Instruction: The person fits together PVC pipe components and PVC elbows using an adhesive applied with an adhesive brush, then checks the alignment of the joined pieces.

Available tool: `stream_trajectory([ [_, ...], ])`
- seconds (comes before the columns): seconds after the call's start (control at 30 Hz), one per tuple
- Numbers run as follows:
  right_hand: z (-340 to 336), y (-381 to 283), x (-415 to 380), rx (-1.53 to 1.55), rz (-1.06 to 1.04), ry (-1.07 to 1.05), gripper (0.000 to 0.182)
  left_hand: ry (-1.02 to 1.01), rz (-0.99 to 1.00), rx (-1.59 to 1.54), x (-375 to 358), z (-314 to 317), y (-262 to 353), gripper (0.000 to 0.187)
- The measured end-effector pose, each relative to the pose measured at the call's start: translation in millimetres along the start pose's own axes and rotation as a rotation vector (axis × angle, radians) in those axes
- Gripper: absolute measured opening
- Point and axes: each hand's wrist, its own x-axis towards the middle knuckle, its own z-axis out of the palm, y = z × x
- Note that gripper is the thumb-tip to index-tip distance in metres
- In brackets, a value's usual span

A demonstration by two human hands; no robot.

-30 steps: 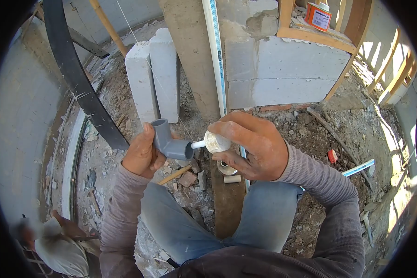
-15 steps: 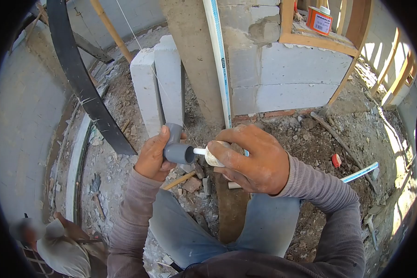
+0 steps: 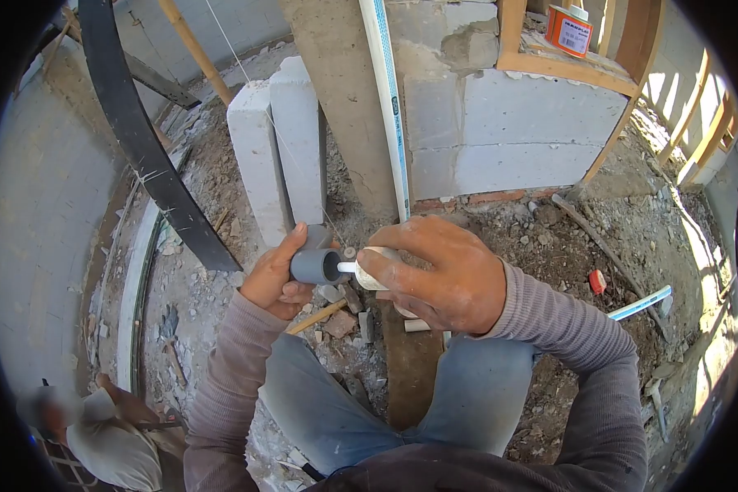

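Note:
A grey pipe fitting [image 3: 310, 266] is gripped by my left hand [image 3: 275, 275], its open end turned right. My right hand [image 3: 447, 275] holds a whitish cap [image 3: 375, 266] between thumb and fingers. A white stem sticks out of the cap to the left, and its tip is at the mouth of the fitting. Whether the tip touches the inner wall I cannot tell.
An orange can [image 3: 568, 31] stands on a wooden frame. A white and blue pipe [image 3: 389, 98] rises ahead, beside pale blocks [image 3: 258, 156]. A red tape roll [image 3: 597, 281] lies on rubble at right. Another person [image 3: 119, 435] is at lower left.
The fitting has turned in my left hand, so its upright branch now sits lower and further back. My right hand has shifted slightly left with the cap and stem.

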Motion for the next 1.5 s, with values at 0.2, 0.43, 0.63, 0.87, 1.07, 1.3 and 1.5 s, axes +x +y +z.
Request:
stream_trajectory([
  [0.2,-1.2,4.7,-3.4,-0.211,-0.071,-0.053,0.044,0.068,-0.206,-0.102,7.0,-8.5,-4.3,0.05],
  [0.43,4.2,20.8,-1.6,-0.217,-0.132,-0.071,0.041,0.055,-0.249,-0.144,18.1,-12.5,-9.8,0.053],
  [0.63,2.2,54.7,-33.1,0.035,0.198,-0.042,0.043,0.038,-0.107,-0.125,34.9,-53.5,-39.2,0.06],
  [0.87,66.6,97.1,-125.6,0.198,0.494,-0.446,0.047,0.418,0.355,0.194,43.4,-93.1,-114.8,0.057],
  [1.07,143.6,109.6,-151.8,0.039,0.325,-0.698,0.042,0.517,0.56,0.185,58.0,-101.2,-96.5,0.056],
  [1.3,189.4,101.9,-164.5,-0.154,0.207,-0.84,0.038,0.472,0.544,0.252,45.9,-106.0,-97.6,0.056],
  [1.5,231.6,89.7,-128.5,-0.154,-0.008,-0.869,0.039,0.514,0.547,0.097,51.0,-109.1,-91.3,0.055],
])
